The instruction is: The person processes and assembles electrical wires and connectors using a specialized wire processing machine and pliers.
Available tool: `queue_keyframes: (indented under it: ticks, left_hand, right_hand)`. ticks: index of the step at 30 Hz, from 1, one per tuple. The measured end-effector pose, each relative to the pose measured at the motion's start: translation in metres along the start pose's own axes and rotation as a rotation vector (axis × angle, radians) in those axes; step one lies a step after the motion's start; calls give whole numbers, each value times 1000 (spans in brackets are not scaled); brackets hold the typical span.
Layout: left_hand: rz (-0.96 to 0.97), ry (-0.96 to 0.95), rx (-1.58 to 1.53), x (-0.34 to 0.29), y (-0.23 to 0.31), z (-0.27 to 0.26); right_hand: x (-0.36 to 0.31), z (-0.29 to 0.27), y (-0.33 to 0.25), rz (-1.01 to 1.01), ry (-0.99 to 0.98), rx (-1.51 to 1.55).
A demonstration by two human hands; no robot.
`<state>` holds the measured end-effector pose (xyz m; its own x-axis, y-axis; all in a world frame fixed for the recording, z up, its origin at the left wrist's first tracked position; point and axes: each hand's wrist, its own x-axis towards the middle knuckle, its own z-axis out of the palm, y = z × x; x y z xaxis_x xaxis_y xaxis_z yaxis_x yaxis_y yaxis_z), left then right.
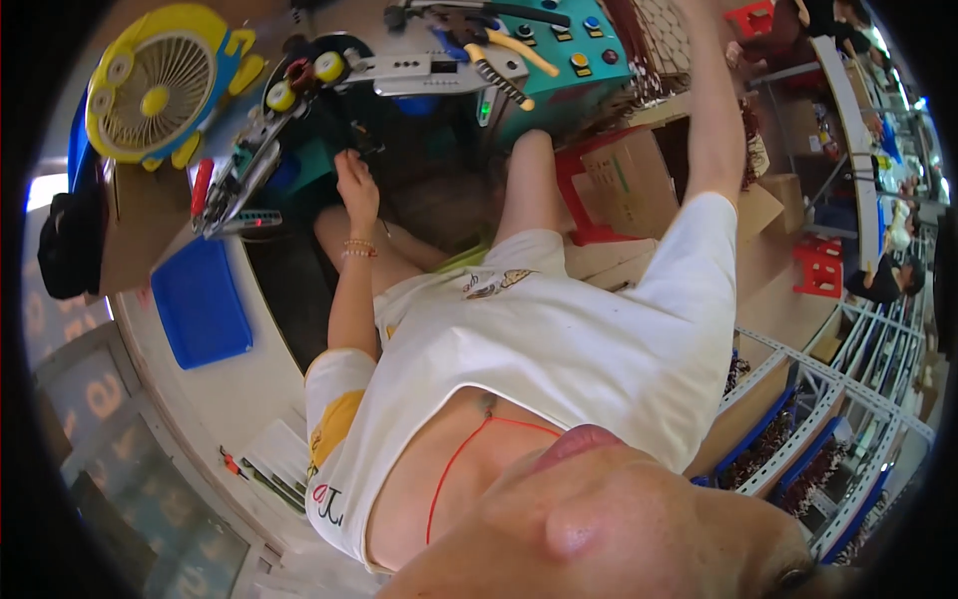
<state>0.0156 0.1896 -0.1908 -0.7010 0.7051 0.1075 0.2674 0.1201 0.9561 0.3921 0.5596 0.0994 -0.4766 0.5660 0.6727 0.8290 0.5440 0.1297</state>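
Observation:
My left hand [356, 185], with beaded bracelets at the wrist, is raised just below the machine [399, 72]. Its fingers are loosely bent and a little apart, with nothing visible in them. A small dark machine part [366, 138] is close to the fingertips. My right arm [714, 130] stretches up and out to the right, past a bundle of dark reddish strands [750, 150]; the hand itself is cut off by the upper edge. Silver guide arms with yellow-capped rollers [329, 67] belong to the machine. Yellow-handled pliers [499, 78] lie on it.
A yellow and blue fan [155, 95] stands at the far left, above a blue tray [203, 302]. The green control box [574, 60] has several buttons. On the right are a cardboard box [629, 185], a red stool [818, 267] and metal racks [798, 384]. People work farther off.

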Motion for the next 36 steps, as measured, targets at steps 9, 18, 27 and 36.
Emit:
queue_keyframes:
  ticks: [9, 18, 27, 36]
  left_hand:
    - [89, -10, -6, 5, 22, 13]
    - [192, -8, -150, 6, 21, 12]
    - [81, -57, -203, -8, 37, 23]
    - [165, -50, -30, 52, -7, 23]
  right_hand:
    - [-16, -84, -275, -282, -363, 985]
    - [9, 2, -361, -648, -64, 988]
    - [46, 32, -359, -544, -592, 938]
    - [68, 24, -372, -733, -798, 799]
